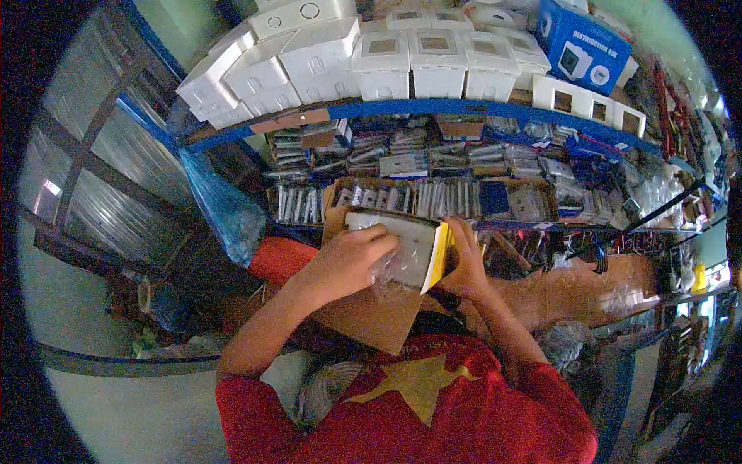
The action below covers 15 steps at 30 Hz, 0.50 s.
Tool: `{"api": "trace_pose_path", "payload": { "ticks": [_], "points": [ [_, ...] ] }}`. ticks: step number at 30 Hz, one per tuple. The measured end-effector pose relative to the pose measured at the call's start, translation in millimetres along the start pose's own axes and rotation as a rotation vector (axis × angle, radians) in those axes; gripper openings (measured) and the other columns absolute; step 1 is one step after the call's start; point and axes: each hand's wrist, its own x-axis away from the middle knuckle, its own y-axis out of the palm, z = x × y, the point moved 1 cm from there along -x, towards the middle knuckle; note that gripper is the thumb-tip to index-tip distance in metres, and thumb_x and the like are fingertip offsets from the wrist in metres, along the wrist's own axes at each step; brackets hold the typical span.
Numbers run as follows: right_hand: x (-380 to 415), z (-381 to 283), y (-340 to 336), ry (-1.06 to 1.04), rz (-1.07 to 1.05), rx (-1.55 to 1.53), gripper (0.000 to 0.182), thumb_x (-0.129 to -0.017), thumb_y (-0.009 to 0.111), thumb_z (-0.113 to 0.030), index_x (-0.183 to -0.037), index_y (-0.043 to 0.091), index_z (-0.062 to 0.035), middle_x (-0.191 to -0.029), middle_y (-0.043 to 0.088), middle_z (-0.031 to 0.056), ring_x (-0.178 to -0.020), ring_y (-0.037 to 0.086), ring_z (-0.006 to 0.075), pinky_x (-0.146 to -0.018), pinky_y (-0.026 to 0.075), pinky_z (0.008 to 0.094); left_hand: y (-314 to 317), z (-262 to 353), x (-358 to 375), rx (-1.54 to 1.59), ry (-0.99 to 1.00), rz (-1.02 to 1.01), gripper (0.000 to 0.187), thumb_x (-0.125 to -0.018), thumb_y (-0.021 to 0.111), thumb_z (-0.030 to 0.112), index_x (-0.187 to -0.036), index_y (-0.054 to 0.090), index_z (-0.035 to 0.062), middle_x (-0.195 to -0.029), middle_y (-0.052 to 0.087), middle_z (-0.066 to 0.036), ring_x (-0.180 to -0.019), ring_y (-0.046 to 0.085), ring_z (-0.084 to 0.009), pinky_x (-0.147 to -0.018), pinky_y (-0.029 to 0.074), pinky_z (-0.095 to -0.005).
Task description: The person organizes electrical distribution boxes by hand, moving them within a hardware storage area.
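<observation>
In front of my chest, an opened cardboard box [371, 317] has a flap folded down toward me. At its opening is a flat white panel [413, 246] in clear plastic wrapping. My left hand [354, 261] is closed, its curled fingers on the crinkled clear plastic at the panel's left side. At the right edge stands a thin yellow-and-white carton [438, 257], tilted. My right hand [466, 264] grips this carton from its right side, fingers over the top edge and thumb lower down.
A shelf ahead has a blue edge [433, 108], with white plastic boxes [382, 66] and a blue distribution box carton [585, 48] on top. Lower shelves hold rows of wrapped switch plates [448, 199]. A blue plastic bag [224, 205] hangs at left, near a red object [282, 259].
</observation>
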Motion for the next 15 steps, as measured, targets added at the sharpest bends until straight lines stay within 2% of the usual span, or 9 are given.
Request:
{"api": "trace_pose_path", "payload": {
  "ticks": [3, 6, 9, 10, 13, 14, 15],
  "points": [
    [-2.7, -2.4, -3.0, 0.073, 0.036, -0.036, 0.107, -0.045, 0.088, -0.022, -0.137, 0.034, -0.0096, -0.135, 0.040, 0.0217, -0.123, 0.042, 0.0428, -0.100, 0.040, 0.0451, -1.8, 30.1, -13.4, -0.159, -0.200, -0.095, 0.054, -0.066, 0.066, 0.004, -0.117, 0.049, 0.0033, -0.113, 0.053, -0.019, -0.104, 0.056, -0.0376, -0.090, 0.047, -0.0410],
    [5.3, 15.3, -0.4, 0.103, 0.020, -0.012, 0.112, -0.044, 0.089, -0.023, -0.139, 0.032, -0.0077, -0.136, 0.042, 0.0224, -0.127, 0.038, 0.0423, -0.103, 0.038, 0.0452, 1.4, 29.1, -9.1, 0.007, 0.000, -0.043, 0.066, -0.068, 0.066, 0.004, -0.128, 0.039, 0.0045, -0.119, 0.050, -0.019, -0.106, 0.056, -0.0372, -0.094, 0.046, -0.0386],
    [14.5, 19.2, -4.9, 0.172, 0.008, -0.070, 0.114, -0.044, 0.089, -0.024, -0.140, 0.030, -0.0067, -0.135, 0.044, 0.0214, -0.128, 0.039, 0.0401, -0.104, 0.038, 0.0439, -16.0, 26.8, -8.0, 0.253, 0.147, -0.012, 0.071, -0.074, 0.069, 0.009, -0.134, 0.031, 0.0047, -0.118, 0.050, -0.022, -0.105, 0.055, -0.0421, -0.088, 0.048, -0.0442],
    [16.5, 19.4, -6.7, 0.180, 0.018, -0.086, 0.113, -0.045, 0.089, -0.024, -0.140, 0.031, -0.0070, -0.135, 0.044, 0.0210, -0.127, 0.040, 0.0397, -0.104, 0.038, 0.0436, -18.7, 27.2, -8.7, 0.288, 0.151, 0.020, 0.061, -0.076, 0.069, 0.012, -0.129, 0.040, 0.0059, -0.115, 0.052, -0.018, -0.102, 0.057, -0.0398, -0.087, 0.048, -0.0419],
    [15.2, 11.2, -12.8, 0.147, 0.015, -0.048, 0.114, -0.044, 0.090, -0.026, -0.140, 0.031, -0.0074, -0.135, 0.044, 0.0206, -0.125, 0.042, 0.0384, -0.102, 0.039, 0.0429, -4.8, 18.3, -17.0, 0.074, 0.204, -0.059, 0.047, -0.078, 0.068, 0.016, -0.120, 0.050, 0.0070, -0.114, 0.054, -0.016, -0.099, 0.058, -0.0367, -0.085, 0.049, -0.0409],
    [16.0, 9.6, -13.0, 0.149, -0.009, -0.033, 0.117, -0.043, 0.091, -0.028, -0.140, 0.030, -0.0056, -0.135, 0.043, 0.0209, -0.126, 0.042, 0.0379, -0.103, 0.037, 0.0426, 0.7, 21.7, -19.8, 0.061, 0.137, -0.052, 0.031, -0.081, 0.065, 0.017, -0.109, 0.057, 0.0067, -0.108, 0.058, -0.014, -0.097, 0.060, -0.0338, -0.080, 0.049, -0.0419],
    [15.2, 7.7, -13.8, 0.149, -0.032, -0.020, 0.120, -0.041, 0.092, -0.030, -0.140, 0.030, -0.0038, -0.135, 0.042, 0.0213, -0.126, 0.041, 0.0373, -0.104, 0.035, 0.0423, 4.5, 25.4, -23.8, 0.017, 0.078, -0.016, 0.029, -0.081, 0.064, 0.017, -0.107, 0.057, 0.0065, -0.105, 0.059, -0.013, -0.096, 0.060, -0.0336, -0.079, 0.050, -0.0422]
  ]
}}
